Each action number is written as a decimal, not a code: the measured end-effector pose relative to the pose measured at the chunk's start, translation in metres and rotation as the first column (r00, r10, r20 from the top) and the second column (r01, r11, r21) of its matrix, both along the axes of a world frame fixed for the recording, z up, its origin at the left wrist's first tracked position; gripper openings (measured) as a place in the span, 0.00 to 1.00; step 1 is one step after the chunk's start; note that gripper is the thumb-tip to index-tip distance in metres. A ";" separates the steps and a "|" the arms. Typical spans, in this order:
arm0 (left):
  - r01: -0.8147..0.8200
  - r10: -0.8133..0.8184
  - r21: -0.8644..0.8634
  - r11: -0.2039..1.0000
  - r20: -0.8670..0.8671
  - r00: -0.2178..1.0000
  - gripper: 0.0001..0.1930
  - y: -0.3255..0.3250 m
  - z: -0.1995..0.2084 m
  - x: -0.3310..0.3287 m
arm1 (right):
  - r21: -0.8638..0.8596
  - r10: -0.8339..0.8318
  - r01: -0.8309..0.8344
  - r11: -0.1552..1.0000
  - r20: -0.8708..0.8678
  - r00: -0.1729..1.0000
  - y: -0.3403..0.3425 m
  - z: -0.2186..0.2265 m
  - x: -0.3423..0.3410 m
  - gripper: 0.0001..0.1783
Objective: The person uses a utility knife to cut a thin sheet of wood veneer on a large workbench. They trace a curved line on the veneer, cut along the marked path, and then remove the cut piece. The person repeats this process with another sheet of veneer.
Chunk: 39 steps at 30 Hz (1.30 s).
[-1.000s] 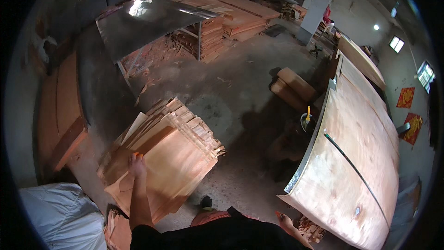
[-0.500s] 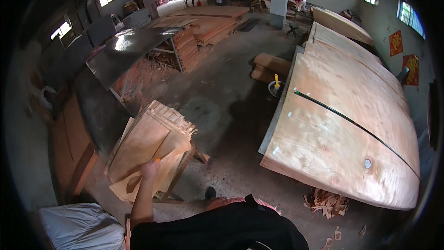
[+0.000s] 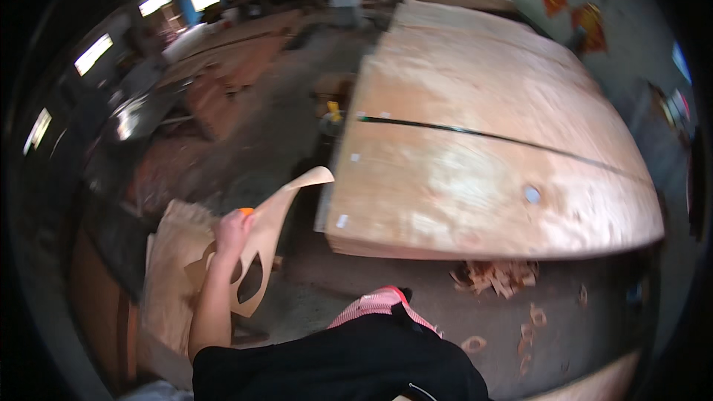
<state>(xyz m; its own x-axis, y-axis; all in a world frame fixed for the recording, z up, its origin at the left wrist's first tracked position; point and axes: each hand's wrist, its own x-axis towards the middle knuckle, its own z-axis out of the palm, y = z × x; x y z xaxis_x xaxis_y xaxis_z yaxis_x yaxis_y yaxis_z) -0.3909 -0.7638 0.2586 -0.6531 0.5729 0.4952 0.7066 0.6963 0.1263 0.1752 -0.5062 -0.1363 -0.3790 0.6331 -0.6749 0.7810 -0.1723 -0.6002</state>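
Note:
My left hand (image 3: 232,234) is closed on a thin, light wood veneer sheet (image 3: 276,217), lifted off the stack. The sheet has a cut-out hole low down, and its far end curls up to the right. A small orange object (image 3: 246,211) shows at the fingers of this hand; its kind I cannot make out. Below and left of the hand lies the stack of veneer sheets (image 3: 167,271) with ragged far edges. My right hand does not show in the picture.
A broad pile of large wood sheets (image 3: 475,171) fills the right, a dark strip (image 3: 475,132) lying across it. Veneer scraps (image 3: 497,276) and cut-out rings (image 3: 473,344) lie on the floor near it. A pail (image 3: 329,122) with a yellow handle stands beside the pile.
My left hand has lifted a veneer sheet from the stack and now holds it up. The view has turned right, toward the large wood pile.

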 end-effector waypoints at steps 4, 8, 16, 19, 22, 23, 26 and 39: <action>0.303 -0.303 0.064 0.951 -0.006 0.953 0.05 0.168 0.021 0.017 | 0.036 -0.340 0.347 0.937 -0.135 0.931 0.016 -0.052 0.059 0.14; 0.444 -0.444 0.044 0.895 -0.008 0.896 0.05 0.281 0.010 0.038 | 0.158 -0.088 0.099 0.982 -0.074 0.993 0.068 0.005 0.062 0.15; 0.715 -0.715 -0.017 0.699 -0.031 0.698 0.05 0.536 -0.022 0.115 | 0.101 -0.394 0.382 0.918 0.164 0.904 0.164 0.123 0.101 0.13; 0.696 -0.695 -0.045 0.717 -0.135 0.706 0.05 0.608 -0.050 0.136 | 0.109 -0.458 0.454 0.884 0.019 0.889 0.218 0.133 0.099 0.12; 0.719 -0.695 0.020 0.695 -0.238 0.679 0.06 0.680 -0.061 0.159 | 0.099 -0.441 0.450 0.888 -0.096 0.892 0.273 0.127 0.105 0.12; 0.734 -0.700 0.043 0.678 -0.267 0.662 0.06 0.702 -0.060 0.175 | 0.092 -0.421 0.434 0.896 -0.131 0.897 0.296 0.122 0.112 0.12; 0.732 -0.712 -0.038 0.680 -0.274 0.647 0.07 0.741 -0.071 0.213 | 0.106 -0.309 0.320 0.941 -0.105 0.945 0.377 0.134 0.127 0.13; 0.682 -0.686 0.103 0.724 0.208 0.697 0.14 0.743 -0.196 0.362 | -0.251 -0.032 -0.102 0.962 -0.481 0.876 0.615 0.202 0.058 0.19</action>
<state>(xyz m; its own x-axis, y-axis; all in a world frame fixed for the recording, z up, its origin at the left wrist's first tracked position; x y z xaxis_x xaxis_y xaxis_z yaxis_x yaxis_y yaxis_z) -0.0291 -0.0212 0.0628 -0.1743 0.8977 0.4046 0.9393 0.0282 0.3420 0.2330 0.1086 0.0652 -0.7149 0.4397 -0.5437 0.4191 -0.3530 -0.8365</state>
